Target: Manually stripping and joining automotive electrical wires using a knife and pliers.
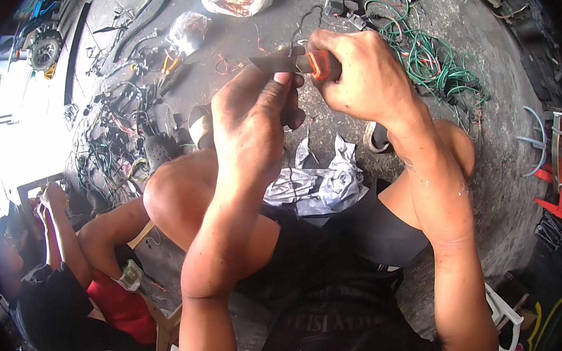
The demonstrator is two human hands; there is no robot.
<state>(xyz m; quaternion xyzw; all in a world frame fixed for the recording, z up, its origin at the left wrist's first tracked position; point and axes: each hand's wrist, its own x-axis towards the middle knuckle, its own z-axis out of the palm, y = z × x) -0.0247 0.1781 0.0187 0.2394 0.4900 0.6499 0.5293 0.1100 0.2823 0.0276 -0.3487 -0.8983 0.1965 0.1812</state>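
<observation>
Fingers (341, 60) of the right hand (359, 75) are closed around an orange-handled utility knife (298, 62), its grey blade lying leftward, pinched by the left hand (254, 134) just beside.

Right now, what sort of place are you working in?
Likely an open-air wire-salvage spot on bare concrete floor: tangled green wires, a heap of dark wiring, and the right hand gripping an orange-handled knife.
</observation>
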